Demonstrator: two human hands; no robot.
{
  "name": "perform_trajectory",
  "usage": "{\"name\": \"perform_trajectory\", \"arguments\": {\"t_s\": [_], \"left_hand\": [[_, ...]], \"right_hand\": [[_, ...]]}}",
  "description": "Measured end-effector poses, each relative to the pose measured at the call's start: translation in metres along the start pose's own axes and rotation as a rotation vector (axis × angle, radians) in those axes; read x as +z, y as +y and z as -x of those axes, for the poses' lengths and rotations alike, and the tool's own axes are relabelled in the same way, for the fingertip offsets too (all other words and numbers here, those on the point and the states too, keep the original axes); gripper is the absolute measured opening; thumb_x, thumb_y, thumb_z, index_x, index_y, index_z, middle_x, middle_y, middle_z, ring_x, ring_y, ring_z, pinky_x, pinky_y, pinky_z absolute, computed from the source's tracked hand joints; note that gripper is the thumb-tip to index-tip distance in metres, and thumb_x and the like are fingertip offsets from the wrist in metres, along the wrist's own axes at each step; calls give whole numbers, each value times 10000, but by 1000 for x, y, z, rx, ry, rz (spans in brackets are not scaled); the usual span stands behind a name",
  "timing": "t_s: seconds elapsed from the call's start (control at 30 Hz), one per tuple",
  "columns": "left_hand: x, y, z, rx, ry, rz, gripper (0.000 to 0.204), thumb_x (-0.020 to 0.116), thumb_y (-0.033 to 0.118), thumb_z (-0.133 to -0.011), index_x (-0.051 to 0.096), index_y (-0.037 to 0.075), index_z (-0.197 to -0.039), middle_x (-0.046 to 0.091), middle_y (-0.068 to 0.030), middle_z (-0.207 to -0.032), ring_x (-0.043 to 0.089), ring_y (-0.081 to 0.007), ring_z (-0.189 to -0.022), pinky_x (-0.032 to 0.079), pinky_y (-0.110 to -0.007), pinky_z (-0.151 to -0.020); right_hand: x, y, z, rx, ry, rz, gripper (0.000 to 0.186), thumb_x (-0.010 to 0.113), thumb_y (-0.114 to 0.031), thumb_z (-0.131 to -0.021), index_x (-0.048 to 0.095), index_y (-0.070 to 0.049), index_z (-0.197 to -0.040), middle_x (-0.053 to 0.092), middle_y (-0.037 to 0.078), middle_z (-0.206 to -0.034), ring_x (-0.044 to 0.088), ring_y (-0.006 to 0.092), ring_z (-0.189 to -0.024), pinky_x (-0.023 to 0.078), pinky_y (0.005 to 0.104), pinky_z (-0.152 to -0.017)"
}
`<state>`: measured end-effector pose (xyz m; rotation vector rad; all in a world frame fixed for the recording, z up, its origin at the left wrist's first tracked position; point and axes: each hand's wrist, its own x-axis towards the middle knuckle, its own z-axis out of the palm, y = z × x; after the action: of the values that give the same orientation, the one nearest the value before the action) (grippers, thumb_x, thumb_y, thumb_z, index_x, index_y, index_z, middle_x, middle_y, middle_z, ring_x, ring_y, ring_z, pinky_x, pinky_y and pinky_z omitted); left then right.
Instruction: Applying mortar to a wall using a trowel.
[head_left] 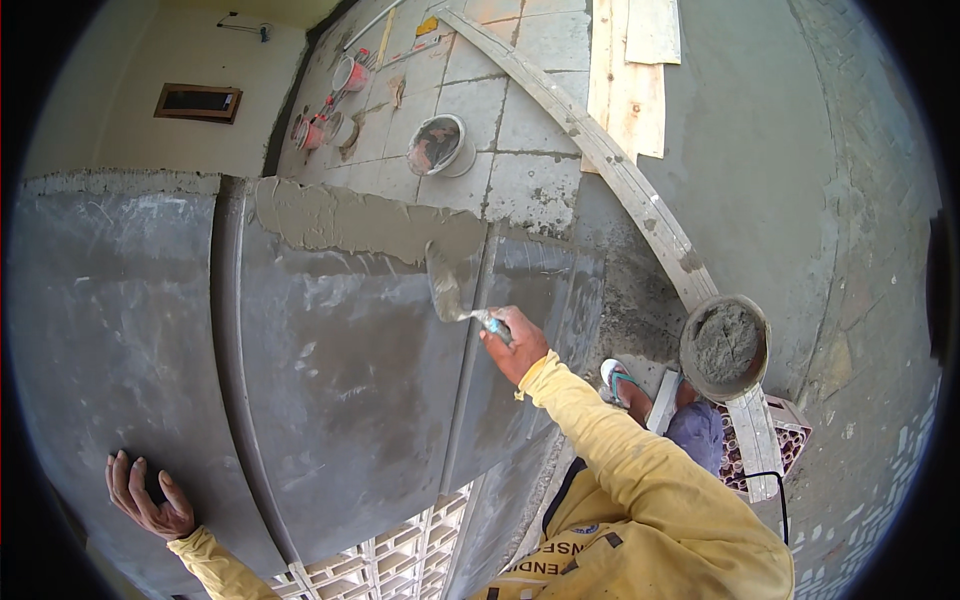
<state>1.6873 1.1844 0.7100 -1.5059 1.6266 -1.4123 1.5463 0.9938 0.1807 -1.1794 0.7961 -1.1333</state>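
Note:
My right hand (517,343) is closed round the handle of a mortar-smeared trowel (444,285). The trowel's blade lies at the lower edge of a band of wet mortar (360,222) along the top of a grey wall panel (345,380). Far to the left, my left hand (150,497) has its fingers spread against the neighbouring grey panel (110,330). Between its thumb and fingers is a dark patch that I cannot make out. A dark vertical groove (232,380) runs between the two panels.
Right of me, a bowl of mortar (725,345) stands on a long plank (640,200) over a crate (790,430). Beyond the wall, a white bucket (440,147) sits on tiles, with red-and-white buckets (348,75) farther left. Pale boards (625,100) lie at the back.

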Motion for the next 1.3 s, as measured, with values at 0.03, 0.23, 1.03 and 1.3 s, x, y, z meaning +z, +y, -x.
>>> {"name": "perform_trajectory", "arguments": {"t_s": [0.03,0.23,1.03,1.3], "left_hand": [[-1,0,1,4,7,-3,306,584,282,-946,646,36,-1117,599,-154,-1292,524,-382,-1250,403,-481,-1045],[-1,0,-1,22,19,-7,287,593,251,-944,650,26,-1113,598,-161,-1297,528,-380,-1249,399,-477,-1049],[0,2,0,6,19,-5,283,603,253,-937,643,24,-1098,597,-162,-1293,526,-382,-1249,400,-478,-1043],[-2,4,-3,-15,9,-24,317,599,292,-931,643,31,-1105,595,-156,-1294,522,-389,-1246,406,-482,-1042]], "right_hand": [[-3,-6,5,59,-77,-35,315,687,-168,-882,558,-64,-1149,653,156,-1061,667,330,-913,528,389,-791],[9,23,0,259,182,-52,323,712,-142,-881,528,-45,-1128,646,133,-987,632,219,-861,508,349,-780],[10,-19,1,31,-5,17,312,712,-180,-880,550,-47,-1111,642,144,-923,655,252,-841,518,343,-741],[6,-1,-19,303,163,-44,309,714,-162,-876,543,-42,-1105,627,107,-902,594,176,-781,502,325,-733]]}}
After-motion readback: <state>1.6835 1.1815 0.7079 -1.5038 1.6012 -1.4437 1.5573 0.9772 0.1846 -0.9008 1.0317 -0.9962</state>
